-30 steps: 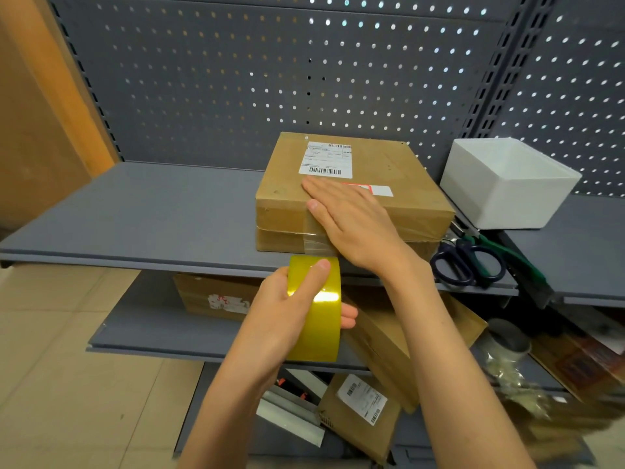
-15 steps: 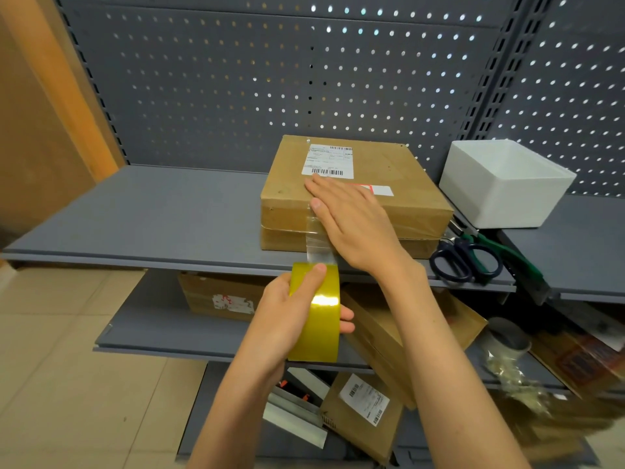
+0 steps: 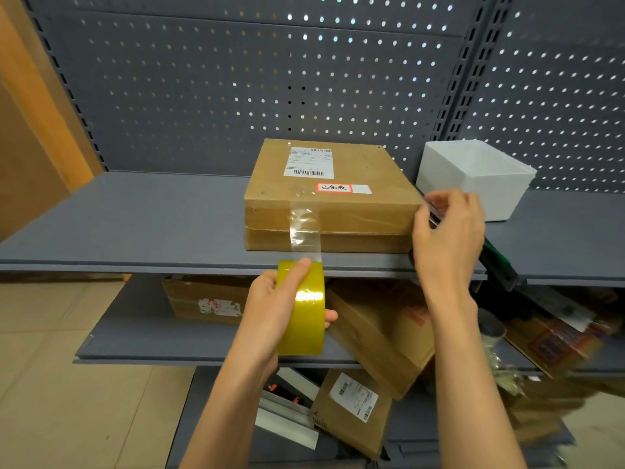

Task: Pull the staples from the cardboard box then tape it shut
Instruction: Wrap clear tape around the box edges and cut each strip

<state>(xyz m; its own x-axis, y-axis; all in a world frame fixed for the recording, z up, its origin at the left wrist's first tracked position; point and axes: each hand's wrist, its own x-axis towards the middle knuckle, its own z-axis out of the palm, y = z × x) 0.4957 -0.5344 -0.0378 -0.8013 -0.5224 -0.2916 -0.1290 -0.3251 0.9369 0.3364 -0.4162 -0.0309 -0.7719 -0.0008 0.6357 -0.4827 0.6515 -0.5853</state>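
Observation:
The flat cardboard box lies on the upper grey shelf, with a shipping label and a red-edged sticker on top. A strip of clear tape runs from the box top down its front face to the yellow tape roll. My left hand grips that roll just below the shelf's front edge. At the box's right end, my right hand curls its fingers around the dark scissors, which are mostly hidden by the hand.
A white open bin stands right of the box. A green-handled tool lies beside my right hand at the shelf edge. Lower shelves hold several cardboard parcels. Perforated grey panels form the back wall.
My right hand has left the box top and moved right to the scissors. My left hand has pulled the roll slightly down, so more tape shows on the box front.

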